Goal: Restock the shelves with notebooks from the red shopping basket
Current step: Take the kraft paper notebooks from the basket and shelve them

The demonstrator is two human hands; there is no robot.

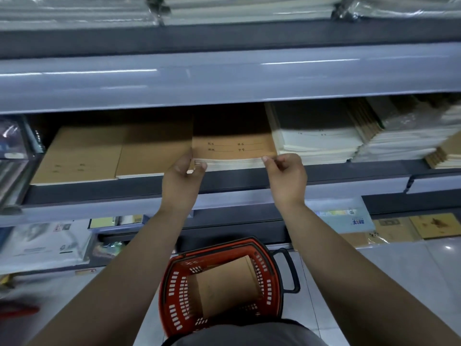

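Hands work at both near corners of a stack of brown kraft-covered notebooks (234,152) on the grey metal middle shelf (224,182). The left hand (183,174) pinches the left corner; the right hand (287,174) pinches the right, likely to square the stack between its brown and cream neighbours. More brown notebooks (225,285) wait in the red plastic shopping basket (172,290) on the near floor.
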